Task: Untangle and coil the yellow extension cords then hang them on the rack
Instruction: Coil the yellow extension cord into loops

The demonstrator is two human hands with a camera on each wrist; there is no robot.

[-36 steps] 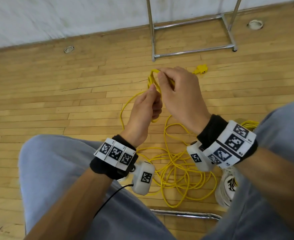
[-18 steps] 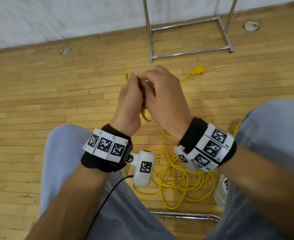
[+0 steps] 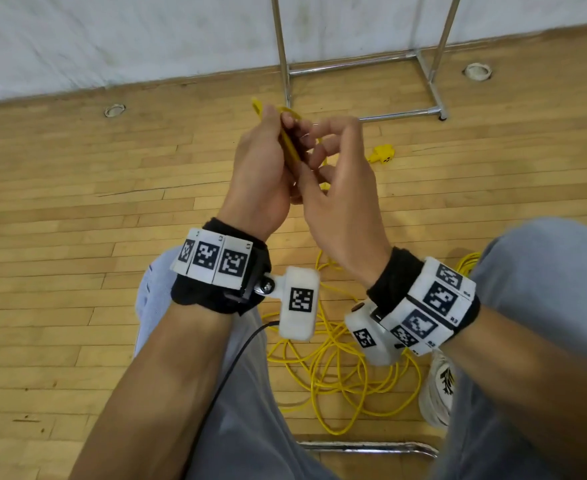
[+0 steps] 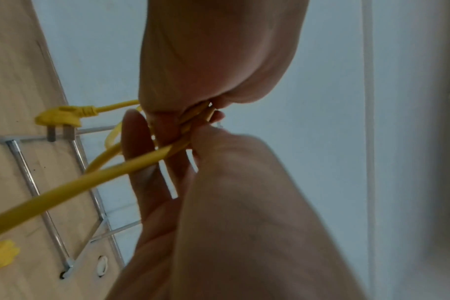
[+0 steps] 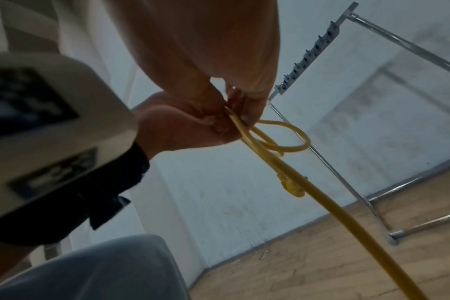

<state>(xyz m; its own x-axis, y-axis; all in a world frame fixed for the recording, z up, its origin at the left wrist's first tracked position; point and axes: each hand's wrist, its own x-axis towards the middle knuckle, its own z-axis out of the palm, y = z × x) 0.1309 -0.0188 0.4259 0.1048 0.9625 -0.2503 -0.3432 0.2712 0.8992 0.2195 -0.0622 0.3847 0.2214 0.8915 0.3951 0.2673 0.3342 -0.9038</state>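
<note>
Two hands, left [image 3: 260, 174] and right [image 3: 344, 188], one metal rack [image 3: 434, 81], one tangle of yellow cord [image 3: 340, 372], two yellow plugs [image 3: 383, 154] [image 4: 59, 117], two round floor fittings [image 3: 114, 110] [image 3: 477, 71].

Wooden plank floor [image 3: 77, 209] with tangled yellow cord [image 3: 337, 372], yellow plug [image 3: 383, 154], metal rack base [image 3: 402, 114].

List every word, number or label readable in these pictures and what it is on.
No readable words or numbers.
Left wristband: black-and-white square code markers, patterns only.
Right wristband: same markers; tiny characters at the tag corners, too small to read.
Wrist cameras: one code marker each, no text.
Shoe: black graphic, not legible.
Yellow cord and plug: no print visible.
</note>
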